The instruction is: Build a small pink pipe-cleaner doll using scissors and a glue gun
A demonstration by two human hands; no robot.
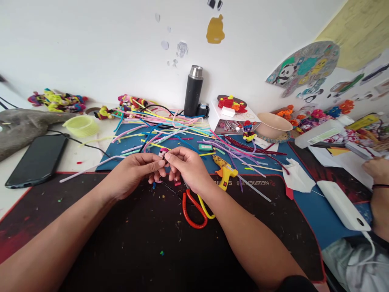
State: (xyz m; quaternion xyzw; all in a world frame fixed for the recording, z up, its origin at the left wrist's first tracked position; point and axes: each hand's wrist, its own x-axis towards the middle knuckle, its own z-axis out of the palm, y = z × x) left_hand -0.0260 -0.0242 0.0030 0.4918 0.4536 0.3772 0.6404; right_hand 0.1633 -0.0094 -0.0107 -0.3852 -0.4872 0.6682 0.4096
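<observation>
Since the figure (163, 153) is tiny, left hand (138, 167) and right hand (190, 165) both clamp it between thumb and fingertips, probably for control, a red-handled tool (184, 209) lying nearer.

Mat (133, 247) near you, scissors (194, 225) on it by your right hand (190, 167). Glue gun (227, 171) right of that hand, at mat's far edge. Pipe cleaners (182, 123) beyond, flask (193, 93) behind them. Phone (38, 160) at your left. Right of flask: box (216, 115), then bowl (274, 125).
</observation>
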